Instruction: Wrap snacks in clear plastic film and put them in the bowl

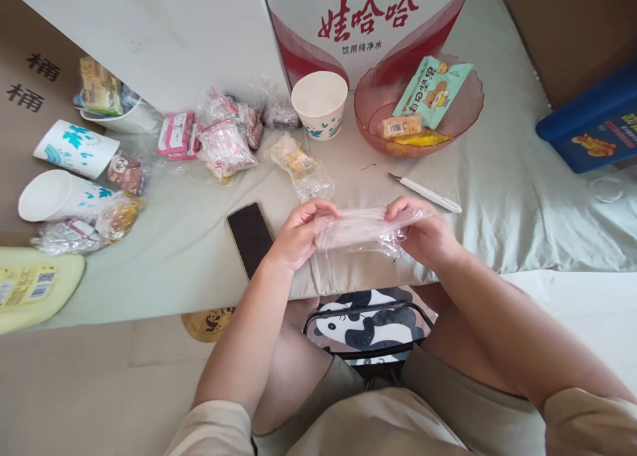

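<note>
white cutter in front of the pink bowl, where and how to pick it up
Best pinched across the white cutter near its broad rear end, probably coming from the right: it lies flat and slanted, its dark narrow tip pointing away to the left.

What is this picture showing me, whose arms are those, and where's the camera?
There is no robot here, just a person's two bare arms. The camera sits on that person's head, looking forward and down, so you see what they see. The left hand and right hand both hold some crinkly clear plastic. On the cloth-covered surface lie a phone and a white cutter. Behind them stand a paper cup and a pink bowl holding packets.
</note>
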The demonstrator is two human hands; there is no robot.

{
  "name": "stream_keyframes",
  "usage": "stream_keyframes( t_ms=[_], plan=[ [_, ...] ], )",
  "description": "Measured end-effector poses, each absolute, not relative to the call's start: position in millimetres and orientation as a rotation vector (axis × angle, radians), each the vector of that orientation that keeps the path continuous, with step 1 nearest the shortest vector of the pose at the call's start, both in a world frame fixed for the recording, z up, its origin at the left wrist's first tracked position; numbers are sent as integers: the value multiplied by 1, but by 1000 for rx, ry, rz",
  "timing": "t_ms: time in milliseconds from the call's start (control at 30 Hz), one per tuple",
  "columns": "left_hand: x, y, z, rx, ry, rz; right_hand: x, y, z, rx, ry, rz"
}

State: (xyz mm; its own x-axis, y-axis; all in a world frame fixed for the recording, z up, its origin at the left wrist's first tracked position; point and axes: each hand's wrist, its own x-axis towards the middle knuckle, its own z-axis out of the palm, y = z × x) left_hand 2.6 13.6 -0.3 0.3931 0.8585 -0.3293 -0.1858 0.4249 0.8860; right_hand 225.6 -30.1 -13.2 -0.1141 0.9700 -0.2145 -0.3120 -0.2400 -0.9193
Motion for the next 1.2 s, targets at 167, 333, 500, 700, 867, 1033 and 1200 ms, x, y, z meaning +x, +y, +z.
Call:
stream_keyframes(
  t_ms=[167, 333, 500, 700, 867, 1033, 1200],
  plan=[
    [-1, 18, -3, 898, 946, 796, 228, -30, -12, -1131, -1008, 1558],
    [-2, 12, -9, 1159, 1005, 693, 225, -29, -20, -1317, -1102, 1451],
    [1, 9, -9, 1251, 1020, 775, 223, -26, -26, -1359, -872, 1450],
    [-3, 15, -15, 1281, 1160, 875, 231, -21, -31, -1266, -727, 1192],
    [0, 13, -16, 1316, 1141, 874, 231, -26, -29, -1387, -911, 806],
    [12, 5, -21, 1360, 992, 787, 217, -41, -19, -1358, -1279, 993],
    [18, -3, -21, 1514, 937, 653, 210, -46, -19, -1255, -1420, 1278]
  ],
)
